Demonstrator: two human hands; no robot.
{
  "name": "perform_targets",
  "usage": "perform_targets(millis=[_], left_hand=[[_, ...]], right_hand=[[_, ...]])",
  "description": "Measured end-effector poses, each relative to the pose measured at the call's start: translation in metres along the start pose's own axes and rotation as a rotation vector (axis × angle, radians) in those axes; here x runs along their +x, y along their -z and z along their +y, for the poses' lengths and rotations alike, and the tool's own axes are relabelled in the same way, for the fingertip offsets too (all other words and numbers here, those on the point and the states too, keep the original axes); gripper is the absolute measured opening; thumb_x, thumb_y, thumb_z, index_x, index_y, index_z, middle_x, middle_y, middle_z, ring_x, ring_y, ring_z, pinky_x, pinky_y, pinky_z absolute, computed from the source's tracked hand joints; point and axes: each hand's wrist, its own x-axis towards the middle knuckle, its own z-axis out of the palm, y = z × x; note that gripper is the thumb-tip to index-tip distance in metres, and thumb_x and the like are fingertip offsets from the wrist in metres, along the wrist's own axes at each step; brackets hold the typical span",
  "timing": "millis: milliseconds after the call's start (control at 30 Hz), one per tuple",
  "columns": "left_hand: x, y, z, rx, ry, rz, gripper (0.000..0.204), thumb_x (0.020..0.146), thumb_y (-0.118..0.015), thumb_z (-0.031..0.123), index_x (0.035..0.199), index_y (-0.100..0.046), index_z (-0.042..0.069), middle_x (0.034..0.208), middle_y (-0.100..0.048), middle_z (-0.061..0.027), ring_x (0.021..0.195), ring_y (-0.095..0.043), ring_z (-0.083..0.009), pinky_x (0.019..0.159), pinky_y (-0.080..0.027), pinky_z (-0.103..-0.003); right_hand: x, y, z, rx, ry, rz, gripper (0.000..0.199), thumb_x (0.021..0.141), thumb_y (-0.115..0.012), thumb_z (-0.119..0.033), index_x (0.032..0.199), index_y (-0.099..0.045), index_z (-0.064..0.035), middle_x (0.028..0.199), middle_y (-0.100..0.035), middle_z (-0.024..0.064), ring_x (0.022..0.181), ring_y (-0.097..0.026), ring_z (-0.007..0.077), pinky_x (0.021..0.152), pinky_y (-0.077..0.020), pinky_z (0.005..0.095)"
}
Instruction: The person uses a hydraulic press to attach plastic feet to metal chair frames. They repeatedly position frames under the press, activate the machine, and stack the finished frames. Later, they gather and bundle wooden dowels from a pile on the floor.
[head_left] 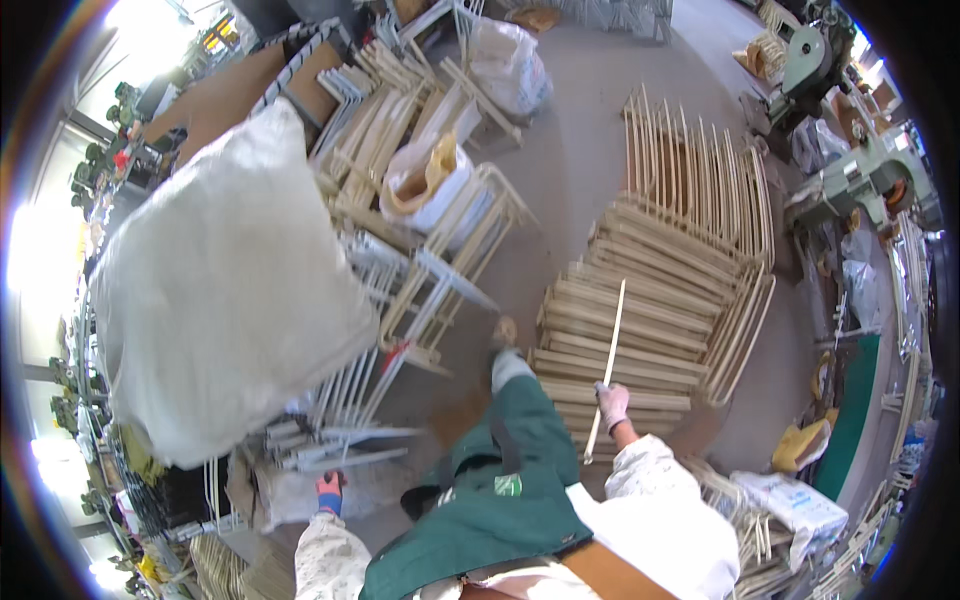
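Note:
My gloved right hand (614,406) is closed around a long, thin cream-coloured bar (613,345). The bar slants upright across the picture, in front of a stack of cream metal frames (640,300). Low on the left, my gloved left hand (329,487) hangs beside my body with its fingers curled in. Nothing can be seen sticking out of it. Just beyond that hand lie grey metal tube parts (325,445). My foot (505,335) steps forward between the frames on both sides.
A big white sack (220,290) bulges on the left. Past it stand more cream frames (370,140) and a white bag with a yellowish lining (430,185). Green-grey machines (860,175) line the right side. Grey floor (590,110) runs ahead between the stacks.

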Motion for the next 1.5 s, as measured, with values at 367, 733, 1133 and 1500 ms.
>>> perform_targets(millis=[367, 733, 1133, 1500], left_hand=[[0.094, 0.016, 0.179, 0.212, 0.476, -0.351, 0.032, 0.082, -0.054, 0.034, 0.093, -0.059, 0.005, 0.074, -0.064, -0.0151, 0.060, -0.063, -0.0270, 0.054, -0.049, -0.039], [0.193, -0.316, 0.542, 0.994, 0.041, -0.883, 0.033, 0.082, -0.054, 0.036, 0.078, -0.066, 0.005, 0.061, -0.062, -0.0102, 0.055, -0.061, -0.0210, 0.052, -0.048, -0.032], [0.318, -0.642, 0.921, 0.937, -0.228, -0.912, 0.030, 0.078, -0.050, 0.042, 0.088, -0.063, 0.017, 0.085, -0.063, -0.0127, 0.082, -0.060, -0.0266, 0.070, -0.048, -0.037], [0.493, -0.656, 1.105, 1.154, -0.467, -0.377, 0.025, 0.080, -0.052, 0.029, 0.082, -0.062, 0.006, 0.078, -0.063, -0.0163, 0.064, -0.062, -0.0287, 0.060, -0.052, -0.039]], right_hand=[[0.064, -0.028, -0.101, 0.247, -0.493, -0.160, 0.037, 0.072, -0.062, -0.036, 0.079, -0.063, 0.0006, 0.066, -0.061, 0.0174, 0.064, -0.059, 0.0320, 0.061, -0.0448, 0.0396], [0.095, 0.019, -0.149, 0.165, -0.650, 0.149, 0.033, 0.073, -0.061, -0.035, 0.073, -0.064, -0.0015, 0.063, -0.060, 0.0180, 0.061, -0.058, 0.0320, 0.060, -0.0441, 0.0402], [0.501, 0.116, -0.279, 0.236, -0.686, 0.323, 0.045, 0.070, -0.061, -0.044, 0.074, -0.062, 0.0004, 0.075, -0.059, 0.0251, 0.075, -0.056, 0.0402, 0.067, -0.0434, 0.0455], [0.731, 0.196, -0.354, 0.170, -0.657, 0.315, 0.041, 0.068, -0.059, -0.040, 0.068, -0.059, 0.0013, 0.066, -0.056, 0.0255, 0.069, -0.057, 0.0394, 0.061, -0.0450, 0.0423]])
